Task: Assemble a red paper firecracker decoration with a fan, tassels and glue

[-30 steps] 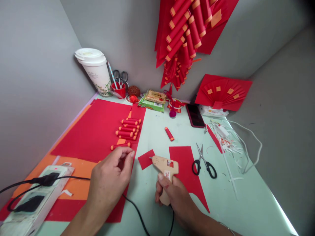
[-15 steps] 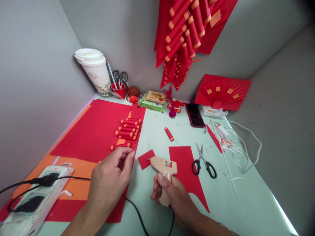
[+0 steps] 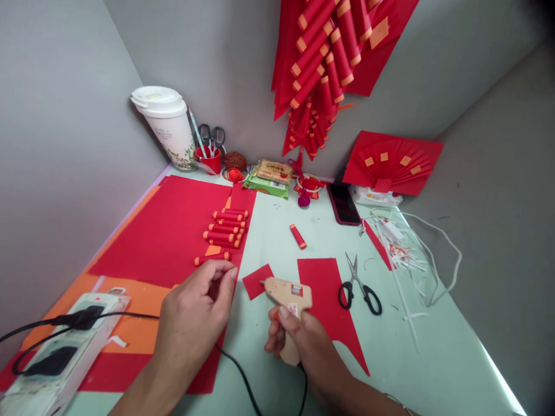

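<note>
A beige glue gun (image 3: 295, 293) is held by its handle in my right hand (image 3: 303, 341), its nozzle pointing left over a small red paper piece (image 3: 257, 282). My left hand (image 3: 197, 306) is closed, thumb and index finger pinched together left of that piece; anything between them is too small to make out. Just beyond its knuckles lies a red roll with orange ends (image 3: 212, 258), near a stack of similar rolls (image 3: 223, 236). Another roll (image 3: 298, 237) lies alone at mid-table. Right of the glue gun is a larger red sheet (image 3: 323, 289) with a curved cut.
Black-handled scissors (image 3: 356, 283) lie half open at right, near paper scraps (image 3: 401, 254) and a white cable. A power strip (image 3: 73, 341) sits at lower left, its black cord running under my left wrist. Red sheets (image 3: 169, 225), a phone (image 3: 343, 204) and a white cup (image 3: 167, 130) lie beyond.
</note>
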`<state>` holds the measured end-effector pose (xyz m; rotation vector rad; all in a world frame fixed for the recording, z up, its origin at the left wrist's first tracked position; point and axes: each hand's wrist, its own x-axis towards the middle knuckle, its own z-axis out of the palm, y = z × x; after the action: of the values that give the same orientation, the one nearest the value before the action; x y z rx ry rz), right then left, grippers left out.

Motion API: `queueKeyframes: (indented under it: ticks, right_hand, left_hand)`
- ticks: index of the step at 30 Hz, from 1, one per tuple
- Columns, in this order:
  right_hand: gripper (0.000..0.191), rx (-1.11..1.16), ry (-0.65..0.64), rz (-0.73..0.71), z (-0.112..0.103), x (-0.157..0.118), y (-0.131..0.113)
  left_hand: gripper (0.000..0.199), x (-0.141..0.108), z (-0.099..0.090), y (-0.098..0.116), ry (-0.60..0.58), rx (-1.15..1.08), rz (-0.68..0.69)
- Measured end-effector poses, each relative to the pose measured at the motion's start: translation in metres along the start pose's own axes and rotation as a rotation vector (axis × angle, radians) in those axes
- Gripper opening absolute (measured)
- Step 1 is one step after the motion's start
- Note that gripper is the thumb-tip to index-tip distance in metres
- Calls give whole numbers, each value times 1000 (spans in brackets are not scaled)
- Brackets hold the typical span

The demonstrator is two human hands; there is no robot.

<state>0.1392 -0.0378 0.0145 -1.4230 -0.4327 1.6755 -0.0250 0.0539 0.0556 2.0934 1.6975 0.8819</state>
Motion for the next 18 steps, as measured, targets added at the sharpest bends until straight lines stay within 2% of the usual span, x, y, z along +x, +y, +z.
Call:
queueKeyframes:
  ticks: [18]
  right_hand:
    - [53,41,9,-12,1,0,0]
  left_hand:
    - [20,-1,0,-1,-12,-3,-1]
